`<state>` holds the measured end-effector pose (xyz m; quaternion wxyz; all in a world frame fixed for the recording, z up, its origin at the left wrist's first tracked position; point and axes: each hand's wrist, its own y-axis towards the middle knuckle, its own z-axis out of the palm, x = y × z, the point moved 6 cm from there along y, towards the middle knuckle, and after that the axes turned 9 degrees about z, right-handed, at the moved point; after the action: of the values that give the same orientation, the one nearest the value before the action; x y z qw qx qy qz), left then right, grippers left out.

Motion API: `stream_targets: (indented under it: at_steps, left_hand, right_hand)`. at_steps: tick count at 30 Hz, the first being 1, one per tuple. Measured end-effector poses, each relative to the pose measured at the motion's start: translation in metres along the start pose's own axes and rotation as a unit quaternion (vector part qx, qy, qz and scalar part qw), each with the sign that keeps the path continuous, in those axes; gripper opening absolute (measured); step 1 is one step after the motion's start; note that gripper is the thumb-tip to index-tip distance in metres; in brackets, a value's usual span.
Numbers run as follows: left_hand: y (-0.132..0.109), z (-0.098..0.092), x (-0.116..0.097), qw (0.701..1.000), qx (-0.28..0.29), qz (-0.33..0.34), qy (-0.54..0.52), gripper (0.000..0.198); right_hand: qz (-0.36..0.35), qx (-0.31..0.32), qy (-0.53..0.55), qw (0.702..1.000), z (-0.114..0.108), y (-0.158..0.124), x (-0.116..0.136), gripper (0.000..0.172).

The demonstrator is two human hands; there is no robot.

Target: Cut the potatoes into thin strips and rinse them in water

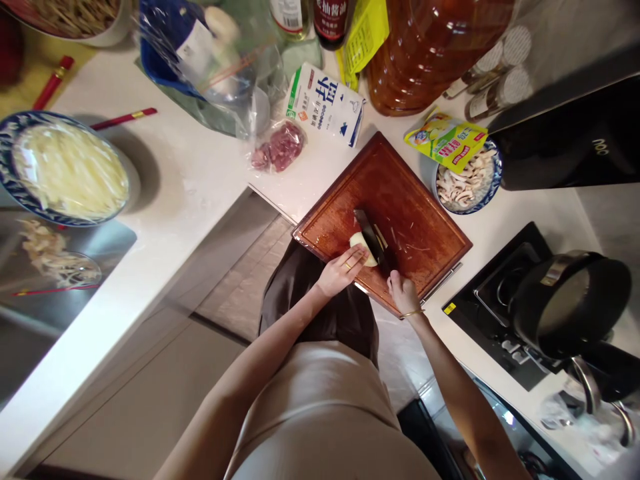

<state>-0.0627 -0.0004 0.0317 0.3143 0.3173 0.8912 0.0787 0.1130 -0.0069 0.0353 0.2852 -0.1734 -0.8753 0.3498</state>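
Note:
On the brown wooden cutting board (340, 193) lies a pale, peeled vegetable piece (358, 240), its kind not clear. My left hand (345, 268), with a ring on one finger, is closed over it and presses it to the board. In my right hand (403, 292), the fingers wrap round the handle of a kitchen knife (369, 233). The dark blade stands against the right side of the vegetable piece. A few thin pale slivers (381, 235) lie just right of the blade, and fine shreds are scattered farther over the board.
A bowl of sliced mushrooms (463, 183) with a yellow packet (447, 139) stands behind the board. Bagged meat (283, 147), a salt packet (327, 103) and a big oil bottle (430, 53) are at the back. To the right, a black pot (530, 320) sits on the stove; left, a wrapped bowl of pale strips (70, 170).

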Motion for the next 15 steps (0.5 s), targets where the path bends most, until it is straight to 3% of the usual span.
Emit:
stream_targets:
  at_steps: [8,15]
  left_hand:
    - [0.008,-0.012,0.001,0.997,-0.003,-0.077,0.023,0.041]
    - [0.009,-0.013,0.002,0.992,0.017,-0.121,0.018,0.030]
  right_hand:
    - [-0.006,-0.029,-0.027,0.999,-0.018,-0.033,0.012,0.060]
    - [-0.025,-0.031,-0.042,0.998,-0.016,-0.043,0.014,0.064]
